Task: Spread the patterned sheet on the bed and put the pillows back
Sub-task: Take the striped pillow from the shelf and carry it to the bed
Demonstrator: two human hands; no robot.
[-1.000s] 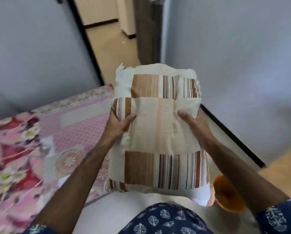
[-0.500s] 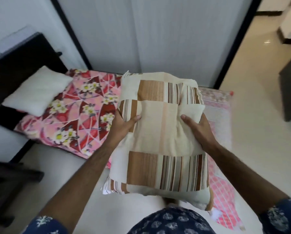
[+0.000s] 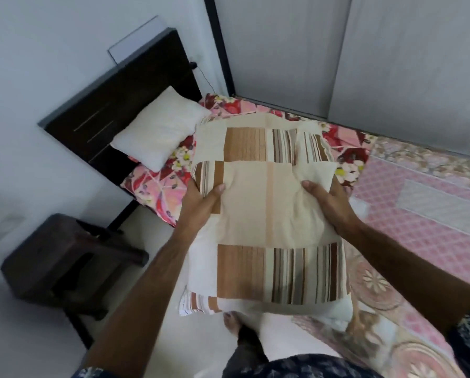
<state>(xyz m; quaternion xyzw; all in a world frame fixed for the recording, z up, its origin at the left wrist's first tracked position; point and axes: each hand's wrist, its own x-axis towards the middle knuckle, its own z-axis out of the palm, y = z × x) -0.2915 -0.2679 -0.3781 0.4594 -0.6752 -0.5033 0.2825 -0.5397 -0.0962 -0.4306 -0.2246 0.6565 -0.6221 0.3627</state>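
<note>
I hold a cream pillow with brown striped patches in front of me, above the bed's near edge. My left hand grips its left side and my right hand grips its right side, thumbs on top. A plain white pillow lies at the head of the bed against the dark headboard. A red and pink floral sheet covers the head end. A pink patterned sheet covers the rest of the bed to my right.
A dark wooden stool stands on the pale floor at left, beside the bed. Grey wardrobe doors run along the bed's far side. My foot shows on the floor under the pillow.
My view has swung left towards the head of the bed, bringing the headboard, white pillow and stool closer. Both hands keep the same grip on the striped pillow.
</note>
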